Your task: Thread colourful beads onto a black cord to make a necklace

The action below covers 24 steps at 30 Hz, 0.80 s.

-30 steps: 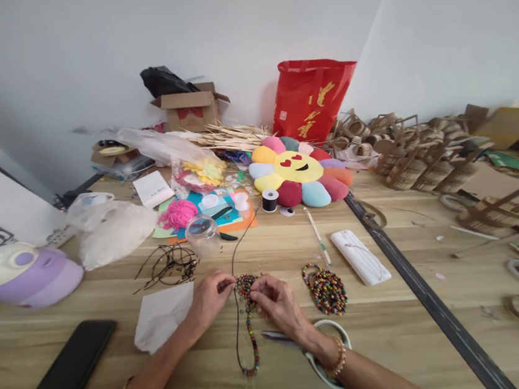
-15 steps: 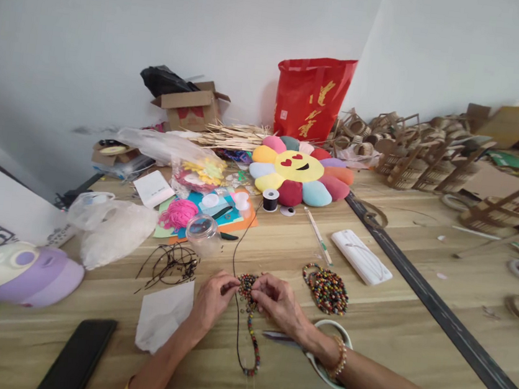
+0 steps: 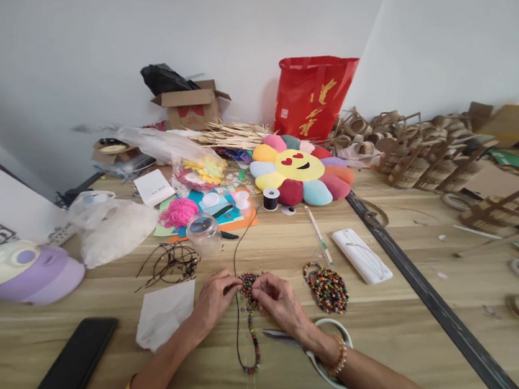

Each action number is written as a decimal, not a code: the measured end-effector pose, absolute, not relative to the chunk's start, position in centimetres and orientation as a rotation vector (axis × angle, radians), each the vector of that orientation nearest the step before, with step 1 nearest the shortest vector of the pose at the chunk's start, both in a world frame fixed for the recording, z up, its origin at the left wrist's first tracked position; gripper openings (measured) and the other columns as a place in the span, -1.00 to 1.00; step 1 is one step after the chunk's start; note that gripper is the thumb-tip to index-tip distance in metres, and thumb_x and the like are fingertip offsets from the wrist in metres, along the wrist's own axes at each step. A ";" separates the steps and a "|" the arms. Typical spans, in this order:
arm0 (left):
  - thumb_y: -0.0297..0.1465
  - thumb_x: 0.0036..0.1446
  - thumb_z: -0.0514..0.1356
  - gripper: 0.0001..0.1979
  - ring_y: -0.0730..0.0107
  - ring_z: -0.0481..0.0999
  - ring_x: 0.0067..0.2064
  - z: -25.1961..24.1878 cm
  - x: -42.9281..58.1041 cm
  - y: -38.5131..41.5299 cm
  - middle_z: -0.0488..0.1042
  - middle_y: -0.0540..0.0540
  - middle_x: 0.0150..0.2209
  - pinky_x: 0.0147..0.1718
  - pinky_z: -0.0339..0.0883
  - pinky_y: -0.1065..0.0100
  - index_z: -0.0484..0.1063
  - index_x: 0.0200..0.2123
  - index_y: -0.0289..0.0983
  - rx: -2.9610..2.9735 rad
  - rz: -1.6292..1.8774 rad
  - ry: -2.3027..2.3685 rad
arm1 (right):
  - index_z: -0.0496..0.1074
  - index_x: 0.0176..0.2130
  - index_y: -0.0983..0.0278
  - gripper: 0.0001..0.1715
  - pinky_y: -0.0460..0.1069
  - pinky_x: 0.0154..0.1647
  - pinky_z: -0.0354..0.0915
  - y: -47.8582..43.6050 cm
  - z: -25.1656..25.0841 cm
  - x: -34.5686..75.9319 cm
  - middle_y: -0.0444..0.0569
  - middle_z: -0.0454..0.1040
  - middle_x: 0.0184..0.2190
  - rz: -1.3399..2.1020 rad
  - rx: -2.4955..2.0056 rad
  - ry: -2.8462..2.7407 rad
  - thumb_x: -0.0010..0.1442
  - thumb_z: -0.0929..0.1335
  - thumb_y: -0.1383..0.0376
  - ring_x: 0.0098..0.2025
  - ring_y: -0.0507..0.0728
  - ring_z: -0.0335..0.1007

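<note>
Black cord (image 3: 238,330) carries strung beads (image 3: 256,348) nearer me than the bead pile (image 3: 247,285), seemingly unstrung; beside it my left hand (image 3: 214,298) and right hand (image 3: 278,298) pinch together, contents unclear.

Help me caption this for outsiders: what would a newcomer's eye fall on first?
Probably the flower-shaped cushion with heart eyes, toward the back of the table, and the red bag standing behind it. Nearer, the left hand and right hand flank a small cluster of multicoloured beads, with coiled bead strands off to the right.
</note>
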<state>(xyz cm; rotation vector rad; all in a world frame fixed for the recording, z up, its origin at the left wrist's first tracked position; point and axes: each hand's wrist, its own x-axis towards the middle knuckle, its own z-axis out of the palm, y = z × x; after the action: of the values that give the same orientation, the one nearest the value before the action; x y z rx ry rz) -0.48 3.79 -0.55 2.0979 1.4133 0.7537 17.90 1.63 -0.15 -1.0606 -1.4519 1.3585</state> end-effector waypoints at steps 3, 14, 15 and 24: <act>-0.43 0.12 0.15 -0.83 0.26 0.52 -0.30 -0.8 -0.6 3.8 0.52 -0.13 -0.38 -0.28 0.35 0.32 0.57 -0.36 -0.26 2.117 0.754 1.404 | 0.36 -0.39 0.32 -0.74 -0.14 -0.58 0.05 1.6 -0.2 17.9 -0.22 0.23 -0.64 1.360 -1.071 -1.450 0.13 0.35 0.15 -0.60 -0.05 0.11; -0.44 0.07 0.17 -0.86 0.27 0.49 -0.34 -0.4 -0.2 3.7 0.52 -0.11 -0.40 -0.30 0.35 0.32 0.55 -0.43 -0.24 2.067 0.828 1.416 | 0.35 -0.40 0.31 -0.73 -0.13 -0.59 0.04 1.6 -0.1 17.8 -0.23 0.22 -0.65 1.352 -1.086 -1.444 0.12 0.36 0.14 -0.61 -0.05 0.10; -0.42 0.05 0.19 -0.87 0.28 0.49 -0.35 -0.2 -0.2 3.6 0.52 -0.10 -0.41 -0.31 0.35 0.33 0.55 -0.45 -0.24 2.026 0.858 1.418 | 0.35 -0.40 0.31 -0.72 -0.13 -0.58 0.04 1.6 -0.1 17.9 -0.23 0.22 -0.64 1.350 -1.082 -1.443 0.12 0.36 0.13 -0.60 -0.05 0.10; -0.32 -0.18 0.35 -0.81 0.36 0.51 -0.43 0.5 -0.5 4.1 0.58 -0.06 -0.50 -0.34 0.39 0.37 0.55 -0.47 -0.32 1.215 0.934 1.233 | 0.35 -0.45 0.31 -0.67 -0.12 -0.55 0.03 1.5 0.1 17.9 -0.21 0.20 -0.62 1.325 -1.048 -1.458 0.15 0.34 0.10 -0.56 -0.03 0.07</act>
<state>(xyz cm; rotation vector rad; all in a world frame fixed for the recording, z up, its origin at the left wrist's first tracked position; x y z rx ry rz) -0.49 4.09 0.54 1.2152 1.2334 0.9345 17.90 1.53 0.14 -1.0483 -1.4584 1.3254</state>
